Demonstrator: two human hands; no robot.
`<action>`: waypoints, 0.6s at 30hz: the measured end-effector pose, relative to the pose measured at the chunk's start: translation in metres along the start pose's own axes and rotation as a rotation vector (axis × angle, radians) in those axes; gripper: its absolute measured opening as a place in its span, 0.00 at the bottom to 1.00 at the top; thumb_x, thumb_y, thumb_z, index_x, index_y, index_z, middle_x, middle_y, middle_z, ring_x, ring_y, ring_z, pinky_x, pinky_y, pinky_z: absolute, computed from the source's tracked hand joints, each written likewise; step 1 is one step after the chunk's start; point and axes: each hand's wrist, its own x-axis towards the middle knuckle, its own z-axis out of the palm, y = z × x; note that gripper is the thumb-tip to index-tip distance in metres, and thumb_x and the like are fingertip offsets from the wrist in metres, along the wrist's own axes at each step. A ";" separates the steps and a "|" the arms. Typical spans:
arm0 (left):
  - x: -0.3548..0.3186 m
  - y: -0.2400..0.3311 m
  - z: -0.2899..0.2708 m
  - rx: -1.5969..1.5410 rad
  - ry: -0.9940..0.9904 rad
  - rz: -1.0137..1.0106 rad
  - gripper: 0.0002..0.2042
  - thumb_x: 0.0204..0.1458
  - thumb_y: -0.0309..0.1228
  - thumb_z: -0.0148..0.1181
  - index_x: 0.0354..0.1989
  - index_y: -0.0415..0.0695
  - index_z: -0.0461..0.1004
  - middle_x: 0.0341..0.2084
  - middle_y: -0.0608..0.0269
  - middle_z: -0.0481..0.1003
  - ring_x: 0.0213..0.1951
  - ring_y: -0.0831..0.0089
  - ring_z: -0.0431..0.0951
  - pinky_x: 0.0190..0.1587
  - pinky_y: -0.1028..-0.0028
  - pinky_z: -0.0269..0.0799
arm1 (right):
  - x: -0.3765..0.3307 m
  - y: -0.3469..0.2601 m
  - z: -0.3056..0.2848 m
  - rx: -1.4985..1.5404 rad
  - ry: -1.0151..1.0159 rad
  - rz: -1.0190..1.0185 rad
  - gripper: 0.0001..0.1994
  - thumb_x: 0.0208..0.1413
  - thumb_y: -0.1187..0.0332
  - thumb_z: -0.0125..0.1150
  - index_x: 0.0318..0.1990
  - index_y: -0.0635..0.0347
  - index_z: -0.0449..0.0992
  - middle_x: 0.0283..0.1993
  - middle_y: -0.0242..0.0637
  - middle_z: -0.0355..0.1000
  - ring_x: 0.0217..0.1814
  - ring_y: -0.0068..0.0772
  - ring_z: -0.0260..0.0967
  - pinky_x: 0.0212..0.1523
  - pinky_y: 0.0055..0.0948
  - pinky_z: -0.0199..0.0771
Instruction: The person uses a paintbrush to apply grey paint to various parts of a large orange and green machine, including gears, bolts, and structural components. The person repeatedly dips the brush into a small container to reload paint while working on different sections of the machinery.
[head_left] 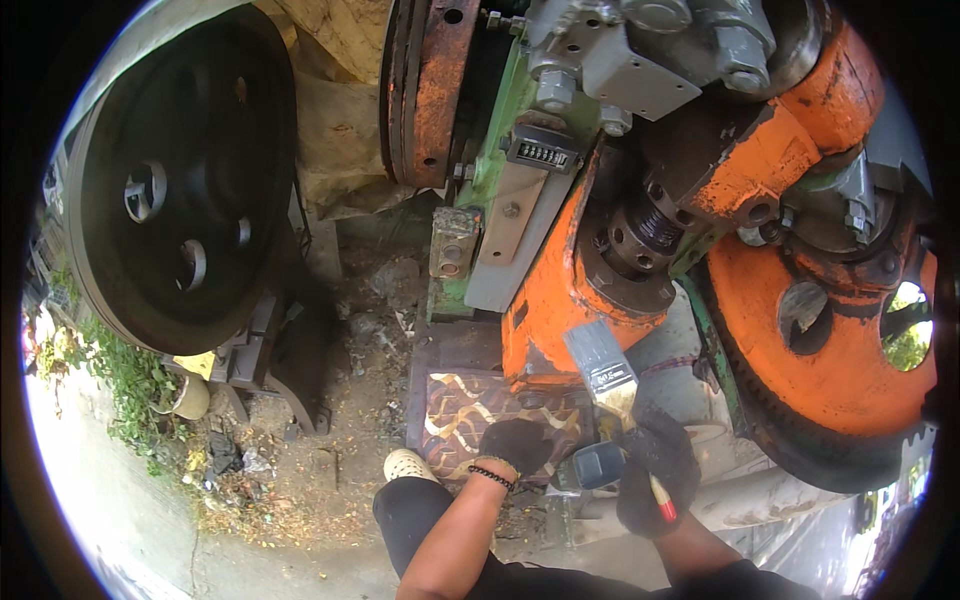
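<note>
My right hand (660, 462), in a dark glove, is closed round a flat paintbrush (618, 395). Its grey-coated bristles point up and away, toward the foot of an orange machine part (545, 325); whether they touch it I cannot tell. The wooden handle ends in a red tip below my fist. Just left of that hand is a small square cup (598, 465) with something dark grey inside; what supports it is hidden. My left hand (515, 446), also dark-gloved, is over a brown patterned mat (470, 400) in front of the machine. Its fingers blend into the dark glove.
A large dark wheel (200, 180) stands at the left. Orange machine arms (760, 160), a green frame (495, 180) with a counter (543, 150), and an orange toothed wheel (830, 340) crowd the right. Littered dirt ground (300, 480) and plants (130, 400) lie lower left.
</note>
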 end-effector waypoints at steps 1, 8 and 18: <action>-0.003 0.000 0.003 -0.024 0.011 -0.017 0.23 0.69 0.49 0.47 0.47 0.45 0.84 0.45 0.52 0.85 0.50 0.56 0.85 0.51 0.56 0.80 | 0.002 0.000 0.001 0.016 -0.023 -0.007 0.14 0.63 0.76 0.56 0.54 0.65 0.81 0.53 0.59 0.79 0.59 0.64 0.78 0.58 0.51 0.80; 0.016 0.011 -0.039 -0.124 0.038 0.125 0.24 0.64 0.48 0.49 0.50 0.43 0.85 0.48 0.47 0.84 0.51 0.50 0.85 0.55 0.53 0.79 | 0.066 0.017 0.035 -0.157 -0.022 -0.384 0.16 0.67 0.69 0.58 0.55 0.71 0.79 0.51 0.55 0.80 0.51 0.53 0.81 0.53 0.44 0.83; 0.005 -0.003 -0.049 -0.359 0.087 0.053 0.29 0.57 0.51 0.56 0.61 0.42 0.77 0.53 0.42 0.82 0.56 0.48 0.82 0.60 0.54 0.77 | 0.041 0.002 0.060 0.467 0.162 0.355 0.19 0.70 0.63 0.59 0.57 0.72 0.77 0.51 0.51 0.80 0.49 0.47 0.82 0.49 0.39 0.84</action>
